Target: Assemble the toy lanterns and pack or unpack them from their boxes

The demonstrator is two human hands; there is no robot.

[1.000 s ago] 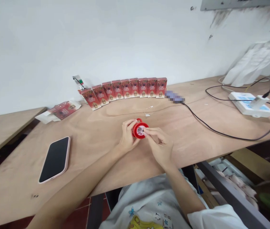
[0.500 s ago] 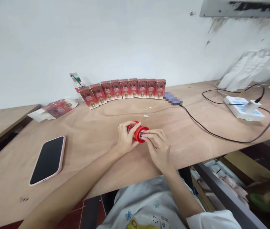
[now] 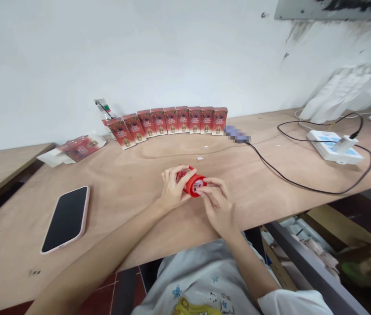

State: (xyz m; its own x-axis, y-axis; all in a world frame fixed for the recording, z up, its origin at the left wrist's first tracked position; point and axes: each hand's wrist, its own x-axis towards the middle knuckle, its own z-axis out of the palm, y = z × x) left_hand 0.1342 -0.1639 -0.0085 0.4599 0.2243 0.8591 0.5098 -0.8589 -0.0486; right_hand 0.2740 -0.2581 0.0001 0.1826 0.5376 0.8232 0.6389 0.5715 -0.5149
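A small red lantern [image 3: 192, 186] with a see-through body lies tilted on its side in my left hand [image 3: 173, 189]. The fingers of that hand wrap round its body, with the thumb along it. Its round base, a red rim about a pale centre with small dark details, faces my right hand [image 3: 218, 202]. My right fingertips are pinched together at the middle of this base, and the index finger lies at the rim. Whatever the right fingertips pinch is too small to make out.
Several red printed boxes [image 3: 171, 120] stand in a curved row by the wall. An unfolded box [image 3: 82, 148] and a phone [image 3: 65, 218] lie at left. At right are a white power strip [image 3: 334, 148] and a black cable [image 3: 290, 176]. Small white scraps [image 3: 200, 158] lie beyond my hands.
The lantern has turned slightly in my left hand, so more of its body shows than a second ago. My right fingertips have shifted on the base. The camera view has moved a little.
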